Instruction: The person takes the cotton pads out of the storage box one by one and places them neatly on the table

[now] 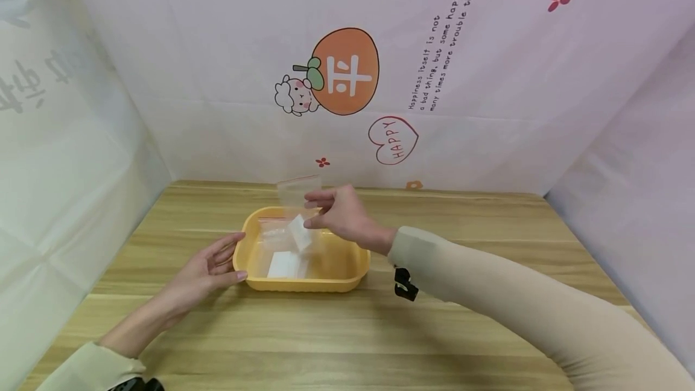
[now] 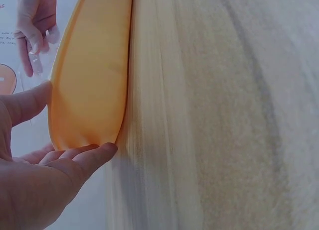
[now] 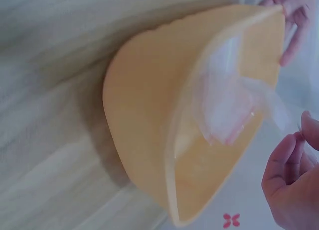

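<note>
A yellow plastic basket (image 1: 304, 285) stands on the wooden table, with small clear zip bags inside. My left hand (image 1: 198, 276) grips the basket's left end, thumb and fingers spread around its wall. Over the basket, my right hand (image 1: 347, 216) pinches a clear zip bag (image 1: 297, 192) between thumb and fingers. A white piece (image 1: 300, 233) shows in the lower part of that bag. Below it, another bag with a white rectangle (image 1: 282, 265) lies on the basket's floor. In the right wrist view, red zip strips (image 3: 241, 128) show on the bags in the basket.
The wooden tabletop (image 1: 461, 330) extends around the basket on all sides. A white printed cloth (image 1: 239, 77) with orange drawings and lettering hangs behind the table, and pale cloth sides (image 1: 70, 168) flank it.
</note>
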